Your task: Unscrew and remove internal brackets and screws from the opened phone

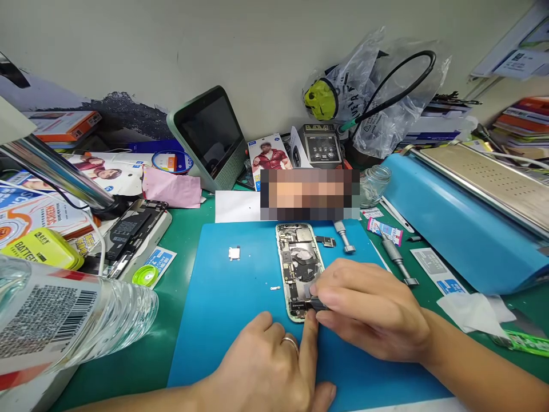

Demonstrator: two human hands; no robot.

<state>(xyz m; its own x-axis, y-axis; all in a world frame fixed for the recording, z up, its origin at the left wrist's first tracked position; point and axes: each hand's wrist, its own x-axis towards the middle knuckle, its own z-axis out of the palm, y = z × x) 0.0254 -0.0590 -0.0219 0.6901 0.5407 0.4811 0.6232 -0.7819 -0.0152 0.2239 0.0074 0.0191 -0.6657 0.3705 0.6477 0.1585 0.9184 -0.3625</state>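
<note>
An opened phone [305, 263] lies on the blue mat [223, 286], its inner parts and round wireless coil exposed. My right hand [373, 306] is closed in a pinch over the phone's lower right edge. Between its fingertips is a small dark piece [318, 304]; its kind is not clear. My left hand [274, 360] holds nothing: its index finger stretches to the phone's bottom edge and touches there, the other fingers are bent, and a ring is on one. A small dark phone part [326, 242] lies right of the phone, and a silvery metal plate [234, 253] lies left.
Screwdrivers [397, 258] lie to the right, near a blue machine [463, 217]. A large clear bottle [72, 320] leans in at left, by another opened phone [132, 234]. A smart display [208, 137] and a glass jar [376, 184] stand behind. A pixelated patch covers the back middle.
</note>
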